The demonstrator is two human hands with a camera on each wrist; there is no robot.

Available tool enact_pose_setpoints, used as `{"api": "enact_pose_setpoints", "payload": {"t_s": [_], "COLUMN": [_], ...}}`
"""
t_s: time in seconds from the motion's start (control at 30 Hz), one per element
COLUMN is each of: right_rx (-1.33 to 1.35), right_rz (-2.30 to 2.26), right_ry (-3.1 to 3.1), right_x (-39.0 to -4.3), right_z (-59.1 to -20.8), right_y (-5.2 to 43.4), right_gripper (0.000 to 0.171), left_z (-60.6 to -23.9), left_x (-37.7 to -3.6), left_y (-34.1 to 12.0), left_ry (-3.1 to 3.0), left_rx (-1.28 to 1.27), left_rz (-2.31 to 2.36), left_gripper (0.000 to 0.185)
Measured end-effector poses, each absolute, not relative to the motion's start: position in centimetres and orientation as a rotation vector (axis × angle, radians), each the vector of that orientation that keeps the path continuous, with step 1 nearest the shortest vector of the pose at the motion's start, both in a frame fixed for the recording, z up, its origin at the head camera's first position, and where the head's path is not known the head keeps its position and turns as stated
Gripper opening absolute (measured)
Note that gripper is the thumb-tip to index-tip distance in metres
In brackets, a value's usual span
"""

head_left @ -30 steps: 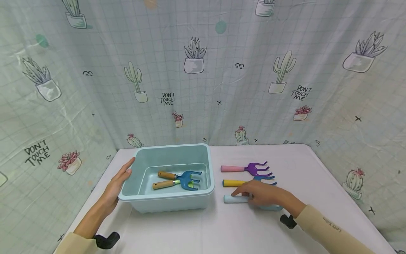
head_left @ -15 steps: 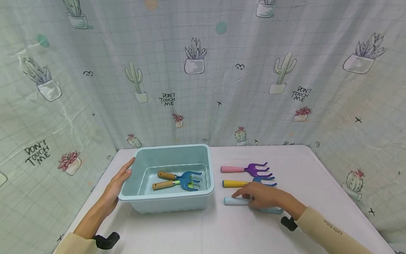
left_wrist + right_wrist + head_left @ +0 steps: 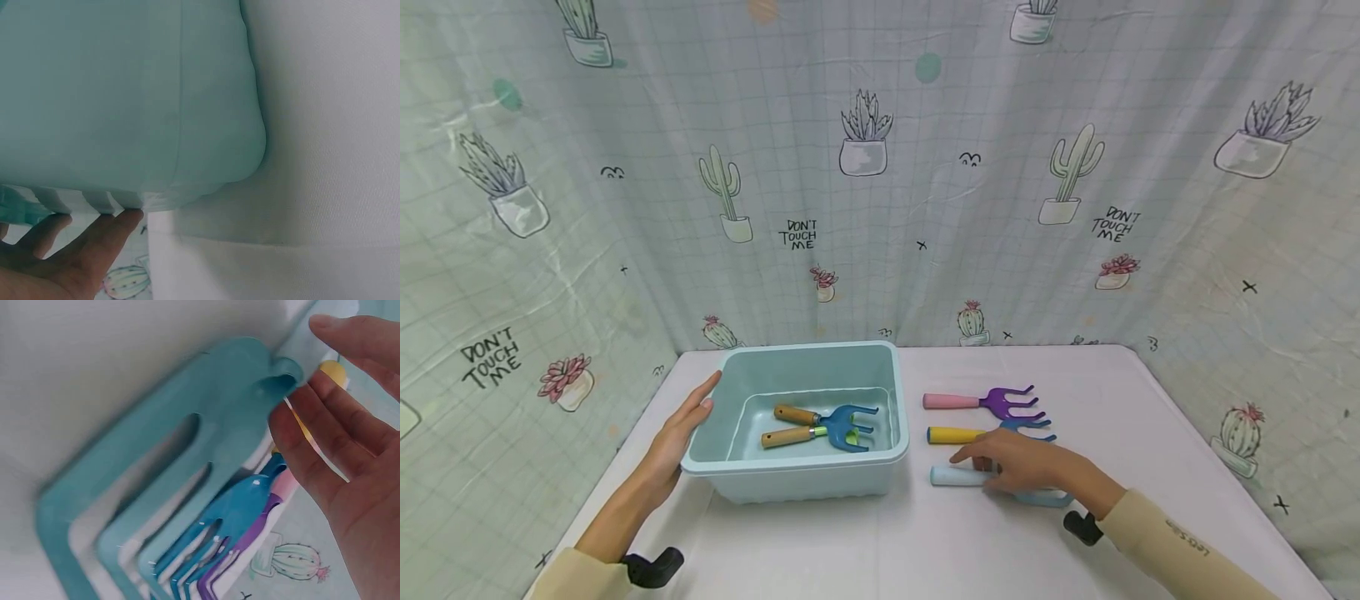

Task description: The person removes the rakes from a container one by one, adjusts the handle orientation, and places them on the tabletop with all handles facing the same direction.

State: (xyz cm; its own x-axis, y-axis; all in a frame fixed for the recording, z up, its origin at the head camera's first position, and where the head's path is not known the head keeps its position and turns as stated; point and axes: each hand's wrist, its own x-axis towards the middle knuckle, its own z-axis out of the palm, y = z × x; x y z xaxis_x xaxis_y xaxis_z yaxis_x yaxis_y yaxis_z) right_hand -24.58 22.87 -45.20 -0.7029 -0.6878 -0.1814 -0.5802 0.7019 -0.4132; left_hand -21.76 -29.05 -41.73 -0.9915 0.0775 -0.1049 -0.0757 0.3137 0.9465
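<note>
The pale blue rectangular tub [image 3: 797,485] stands upright, open-topped. Just right of the tub lies the light-blue hand rake [image 3: 231,394], paler cylindrical handle towards it, bent tines pointing away.

Head view faces forward and down; wrist views sit close — left shares bin [image 3: 112,94], right shares forks [image 3: 236,394].

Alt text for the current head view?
The right hand is over a pale-blue rake, beside a yellow-handled rake and a pink-handled rake; the left hand touches a pale-blue bin holding two wooden-handled tools.
</note>
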Motion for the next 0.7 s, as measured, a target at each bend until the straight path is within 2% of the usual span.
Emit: {"api": "enact_pose_setpoints", "payload": {"t_s": [0.33, 0.7], "right_rx": [-1.144, -1.246], "right_rz": [-0.512, -0.475], "right_ry": [2.649, 2.684], "right_x": [-25.8, -27.1], "right_z": [-42.4, -37.4], "right_y": [22.1, 18.9], "right_gripper": [0.041, 0.043], "left_z": [-41.8, -41.9], "left_x": [-21.8, -21.8], "left_y": [-29.1, -29.2], "left_ry": [2.437, 2.424], "left_rx": [0.005, 0.005], "left_rz": [1.771, 1.775], "left_gripper": [0.064, 0.064]}}
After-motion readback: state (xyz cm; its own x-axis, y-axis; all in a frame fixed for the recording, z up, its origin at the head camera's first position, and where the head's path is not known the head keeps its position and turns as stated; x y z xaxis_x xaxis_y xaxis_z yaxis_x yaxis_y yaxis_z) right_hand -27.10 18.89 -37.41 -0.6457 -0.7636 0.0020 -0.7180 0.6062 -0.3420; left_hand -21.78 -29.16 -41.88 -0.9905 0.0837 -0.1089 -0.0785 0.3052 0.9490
